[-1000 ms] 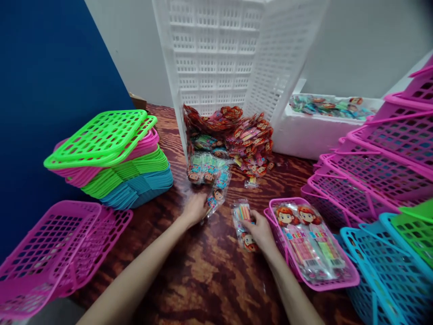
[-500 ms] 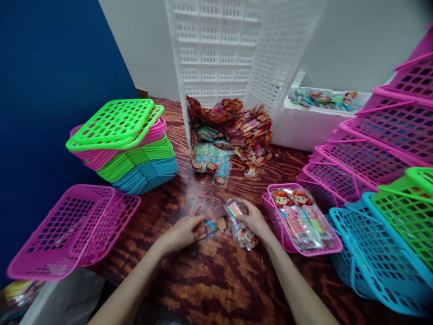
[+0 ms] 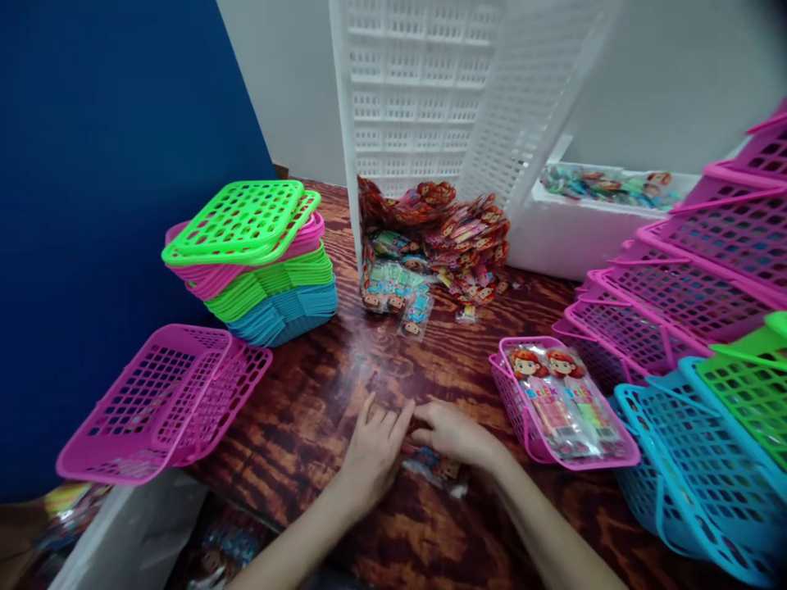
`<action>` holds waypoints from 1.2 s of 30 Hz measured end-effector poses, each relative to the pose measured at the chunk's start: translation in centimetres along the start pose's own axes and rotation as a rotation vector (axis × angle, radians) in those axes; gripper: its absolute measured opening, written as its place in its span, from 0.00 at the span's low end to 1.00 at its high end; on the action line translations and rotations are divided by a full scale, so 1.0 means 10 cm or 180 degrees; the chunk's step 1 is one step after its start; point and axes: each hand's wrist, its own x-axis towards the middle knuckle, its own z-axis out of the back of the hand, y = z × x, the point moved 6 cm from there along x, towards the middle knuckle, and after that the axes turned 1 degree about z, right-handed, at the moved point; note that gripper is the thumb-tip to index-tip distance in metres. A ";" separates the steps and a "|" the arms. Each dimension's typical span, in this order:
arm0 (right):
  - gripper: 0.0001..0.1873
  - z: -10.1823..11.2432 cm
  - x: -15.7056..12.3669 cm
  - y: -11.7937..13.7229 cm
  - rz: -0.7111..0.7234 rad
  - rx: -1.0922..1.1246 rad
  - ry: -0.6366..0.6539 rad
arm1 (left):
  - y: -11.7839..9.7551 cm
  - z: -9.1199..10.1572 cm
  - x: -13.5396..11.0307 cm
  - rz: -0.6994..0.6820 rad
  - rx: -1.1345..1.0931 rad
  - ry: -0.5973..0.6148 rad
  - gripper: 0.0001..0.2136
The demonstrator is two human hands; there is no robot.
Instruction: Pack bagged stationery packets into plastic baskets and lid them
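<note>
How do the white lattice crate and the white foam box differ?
Walls: the white lattice crate is perforated; the white foam box looks solid.
Height: the crate runs out of frame; the box sits low.
Opening: the crate's faces the camera, with printed packets spilling forward; the box's faces up.
Shared: white, holding packets.

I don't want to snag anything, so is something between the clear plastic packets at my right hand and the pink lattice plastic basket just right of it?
Only your right hand and wrist, which partly cover the printed clear plastic packets. Past the wrist, nothing visible stands before the pink lattice plastic basket.
</note>
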 end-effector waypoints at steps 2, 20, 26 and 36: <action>0.06 0.26 0.23 -0.12 -0.0239 0.0102 -0.0139 | 0.04 -0.01 0.05 0.0125 0.0089 0.0373 0.17; 0.30 0.89 1.05 -0.67 -0.1308 0.0404 -0.2530 | 0.48 -0.18 0.16 0.0238 -0.0194 0.0456 0.05; 0.15 0.50 0.42 -0.54 -0.0465 0.0570 -0.1599 | 0.38 0.08 0.41 -0.0109 -0.0484 0.0286 0.04; 0.11 0.00 -0.07 -0.08 0.0136 0.1230 -0.0752 | 0.34 0.06 -0.04 0.0346 -0.1188 -0.0273 0.29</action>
